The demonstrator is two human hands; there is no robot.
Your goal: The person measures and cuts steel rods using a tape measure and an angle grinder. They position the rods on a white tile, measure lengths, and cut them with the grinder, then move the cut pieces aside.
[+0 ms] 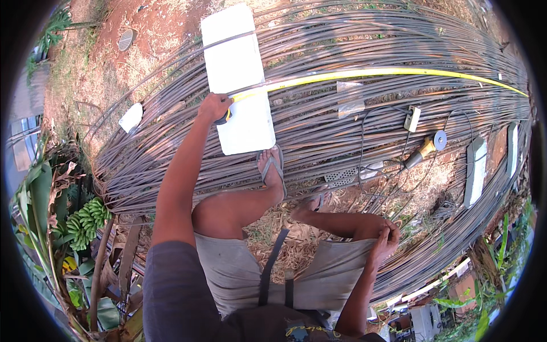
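Observation:
My left hand [214, 107] is closed on a tape measure [227, 117] over a long white foam slab [238, 130]. Its yellow blade [364, 73] stretches right across long bundles of dark, partly rusty steel rods [307, 134]. The slab lies on the rods, just beyond my left foot [268, 162]. My right hand [386, 244] rests at my right knee with curled fingers; whatever it holds, if anything, cannot be made out.
An angle grinder [421, 151] with cord, a white socket block [411, 119], a perforated metal piece [341, 178] and pale blocks [474, 171] are among the rods. Banana plants [88, 222] stand left; dirt and dry grass [114, 68] lie behind.

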